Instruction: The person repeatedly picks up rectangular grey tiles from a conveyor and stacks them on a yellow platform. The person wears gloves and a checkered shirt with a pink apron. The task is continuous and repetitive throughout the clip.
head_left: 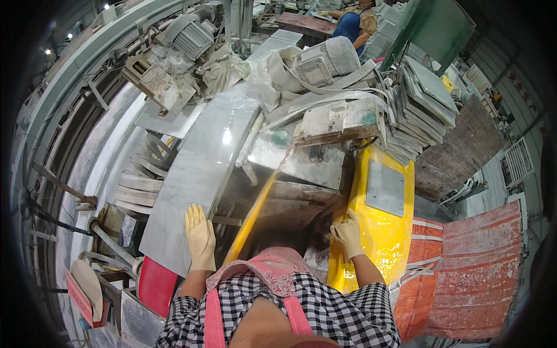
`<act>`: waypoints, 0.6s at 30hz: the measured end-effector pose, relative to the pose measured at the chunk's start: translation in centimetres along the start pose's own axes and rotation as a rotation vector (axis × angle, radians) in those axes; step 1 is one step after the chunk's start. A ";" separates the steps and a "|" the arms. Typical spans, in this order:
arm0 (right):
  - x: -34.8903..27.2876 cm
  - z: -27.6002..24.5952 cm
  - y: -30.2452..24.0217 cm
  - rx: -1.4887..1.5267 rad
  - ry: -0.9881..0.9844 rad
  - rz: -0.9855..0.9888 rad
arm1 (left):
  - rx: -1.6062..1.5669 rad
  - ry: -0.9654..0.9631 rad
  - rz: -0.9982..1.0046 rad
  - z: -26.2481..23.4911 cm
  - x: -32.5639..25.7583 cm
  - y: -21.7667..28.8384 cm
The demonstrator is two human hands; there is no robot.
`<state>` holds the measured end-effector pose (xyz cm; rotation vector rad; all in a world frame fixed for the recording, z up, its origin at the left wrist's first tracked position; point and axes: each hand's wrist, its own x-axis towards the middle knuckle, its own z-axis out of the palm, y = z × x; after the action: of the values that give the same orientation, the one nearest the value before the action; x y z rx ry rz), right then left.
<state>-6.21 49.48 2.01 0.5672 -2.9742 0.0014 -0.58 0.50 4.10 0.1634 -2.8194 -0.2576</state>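
My left hand, in a cream rubber glove, lies flat with its fingers together along the right edge of a long grey marble slab. The slab's far part is wet and shiny. My right hand, gloved the same way, is at the left edge of a wet yellow-covered bench. Its fingers are curled in, and whatever they hold, if anything, is hidden. On that bench, beyond this hand, lies a rectangular grey stone tile with a pale border.
A yellow pole slants between both work surfaces. Motor-driven machinery stands ahead, beside stacked stone tiles. Curved stone pieces are piled at left. Red-orange boards lie at right. Another person works at the far end.
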 end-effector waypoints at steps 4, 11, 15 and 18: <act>0.1 0.7 0.3 -0.038 0.036 -0.006 | -0.033 0.015 0.007 0.1 0.0 0.0; 0.3 0.5 0.3 -0.070 0.039 -0.031 | -0.059 -0.005 -0.021 0.0 0.1 -0.1; 0.5 -0.2 0.1 -0.066 0.031 -0.055 | -0.082 0.016 -0.030 0.2 0.1 -0.1; 0.5 -0.3 0.1 -0.021 0.105 -0.091 | -0.022 0.002 -0.033 0.1 0.1 0.1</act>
<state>-6.67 49.36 2.36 0.6773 -2.8414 -0.0080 -0.68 0.59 4.00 0.2050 -2.8124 -0.2959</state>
